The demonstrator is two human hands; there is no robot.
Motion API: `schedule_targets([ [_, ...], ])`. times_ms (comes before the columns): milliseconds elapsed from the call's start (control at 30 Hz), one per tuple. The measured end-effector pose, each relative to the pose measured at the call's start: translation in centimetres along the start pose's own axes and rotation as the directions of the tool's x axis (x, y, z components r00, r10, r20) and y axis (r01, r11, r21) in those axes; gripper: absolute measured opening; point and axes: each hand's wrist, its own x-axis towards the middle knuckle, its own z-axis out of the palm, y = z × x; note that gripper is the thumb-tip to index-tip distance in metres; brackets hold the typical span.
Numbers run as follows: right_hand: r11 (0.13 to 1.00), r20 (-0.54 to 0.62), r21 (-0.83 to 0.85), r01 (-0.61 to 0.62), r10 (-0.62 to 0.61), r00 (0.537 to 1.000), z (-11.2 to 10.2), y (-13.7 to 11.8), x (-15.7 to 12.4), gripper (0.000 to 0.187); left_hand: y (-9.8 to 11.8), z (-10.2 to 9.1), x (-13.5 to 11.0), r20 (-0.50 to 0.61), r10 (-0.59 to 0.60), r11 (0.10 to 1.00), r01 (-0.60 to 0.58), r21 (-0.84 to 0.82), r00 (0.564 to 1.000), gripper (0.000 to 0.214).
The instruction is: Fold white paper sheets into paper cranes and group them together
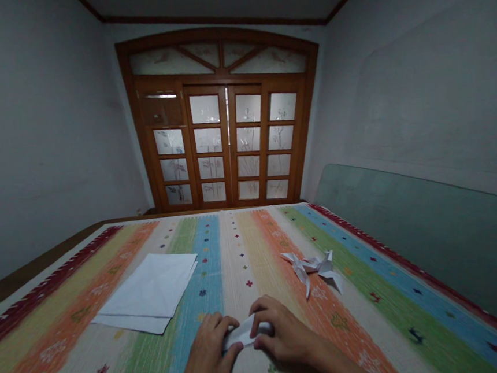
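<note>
A small piece of folded white paper (244, 333) lies low over the striped cloth, between my two hands. My left hand (210, 349) grips its left end, thumb at the near edge and fingers on the far side. On the right end, my right hand (281, 331) has its thumb and curled fingers closed round the paper. The fingers cover both ends, so the full folded shape is hidden. Beyond my right hand stand folded white origami figures (312, 267) with pointed tips, close together.
A stack of white paper sheets (153, 288) lies on the left of the table. The multicoloured striped tablecloth (232, 257) covers the tabletop. A pale green panel (407, 213) stands along the right edge. Wooden glass-paned doors (227, 142) are at the far wall.
</note>
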Motion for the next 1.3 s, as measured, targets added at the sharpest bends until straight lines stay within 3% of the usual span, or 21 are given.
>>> schedule_targets([
  [100,1.000,0.016,-0.012,-0.023,0.023,1.000,-0.2,-0.2,0.0,0.026,0.3,-0.1,-0.1,0.013,0.002,1.000,-0.003,0.004,1.000,0.011],
  [233,0.999,0.014,-0.032,-0.043,0.043,0.999,-0.1,-0.2,-0.3,0.060,0.3,-0.1,-0.1,0.044,0.014,1.000,-0.014,0.002,0.999,0.007],
  [300,0.997,0.006,-0.053,-0.048,0.048,0.999,0.0,-0.1,-0.6,0.066,0.3,0.0,-0.1,0.068,0.038,0.999,-0.038,0.003,0.997,0.007],
  [467,0.980,-0.027,-0.195,0.026,-0.031,0.999,0.7,0.3,-0.7,0.028,-0.1,0.3,-0.3,0.086,0.125,0.991,-0.129,0.037,0.988,0.014],
  [633,0.919,-0.090,-0.353,0.177,-0.221,0.971,1.6,1.4,-0.3,0.031,-0.8,0.7,-0.5,0.015,0.236,0.967,-0.237,0.091,0.972,0.038],
  [767,0.877,-0.099,-0.408,0.255,-0.320,0.942,1.9,1.6,0.0,0.024,-1.0,0.6,-0.5,-0.056,0.278,0.951,-0.267,0.153,0.959,0.036],
  [933,0.891,-0.081,-0.370,0.264,-0.314,0.946,1.6,1.0,0.0,0.023,-0.8,0.4,-0.4,-0.096,0.286,0.952,-0.271,0.145,0.954,0.036],
  [1100,0.942,-0.042,-0.231,0.245,-0.261,0.964,0.9,0.5,-0.5,0.027,-0.2,-0.1,-0.4,-0.025,0.335,0.926,-0.325,0.194,0.942,0.028],
  [1233,0.962,0.057,-0.194,0.191,-0.183,0.981,0.1,-0.3,-0.6,0.016,0.7,-0.5,-0.6,0.043,0.399,0.890,-0.398,0.224,0.916,0.006],
  [1300,0.962,0.095,-0.195,0.189,-0.173,0.980,-0.2,-0.6,-0.6,0.011,0.8,-0.5,-0.7,0.055,0.424,0.875,-0.425,0.233,0.904,0.006],
])
